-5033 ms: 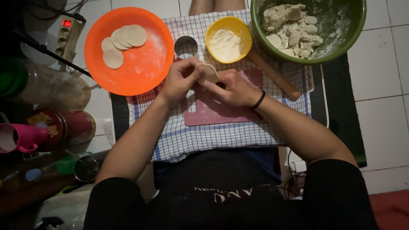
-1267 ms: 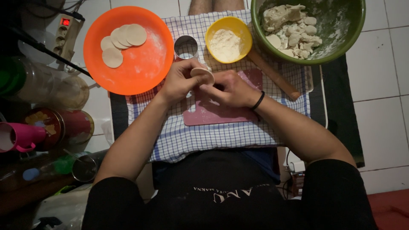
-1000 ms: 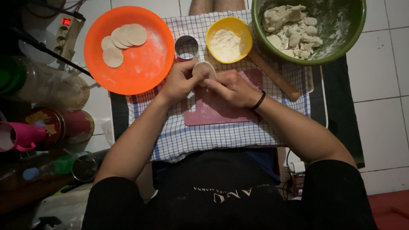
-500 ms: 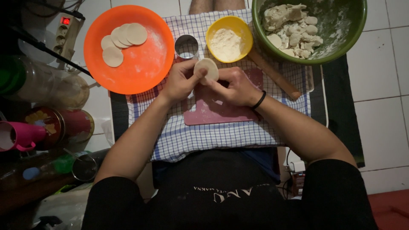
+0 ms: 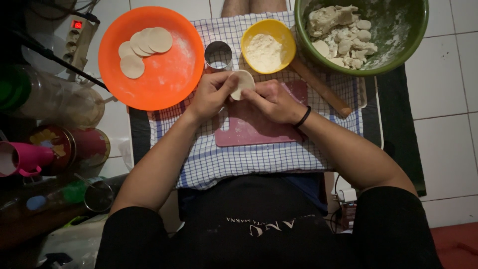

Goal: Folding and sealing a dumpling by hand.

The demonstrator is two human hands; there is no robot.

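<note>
Nearest us lay the pink board [image 5: 259,130] on the checked cloth [image 5: 249,159]. Just above it our left hand [image 5: 211,94] and right hand [image 5: 271,101] pinched a dough round [image 5: 243,83] between closed fingers. Beyond, four cut rounds [image 5: 142,47] sat on the orange plate [image 5: 164,79]; much dough [image 5: 338,32] waited in the green bowl [image 5: 398,35].

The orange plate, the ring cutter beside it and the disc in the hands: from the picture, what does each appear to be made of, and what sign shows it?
Orange plate: probably plastic; even bright colour, dull sheen, dusted with flour.
Ring cutter: likely metal; thin grey reflective wall.
Disc pinched between left hand and right hand: seemingly raw dough; pale, matt, soft-edged.
</note>
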